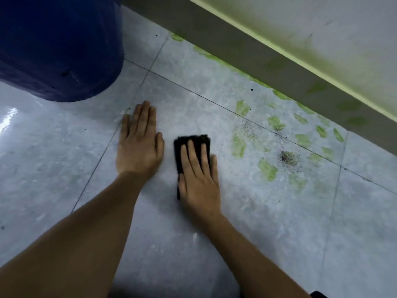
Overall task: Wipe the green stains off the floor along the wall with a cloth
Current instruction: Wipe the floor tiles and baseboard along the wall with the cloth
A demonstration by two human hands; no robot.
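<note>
A folded black cloth [189,141] lies flat on the pale tiled floor [193,222]. My right hand [198,175] presses down on it, fingers spread across its top. Beside it to the left, my left hand [139,143] rests flat on the floor, fingers together, holding nothing. Green stains [267,168] are scattered over the tiles to the right of the cloth, and more green stains run in a line along the foot of the wall [214,57]. The cloth is a short way left of the nearest stain [238,146].
A large dark blue barrel [60,46] stands at the upper left. A grey skirting board [247,52] runs diagonally under a wall with green smears [300,29]. Dark grit [287,158] lies among the stains.
</note>
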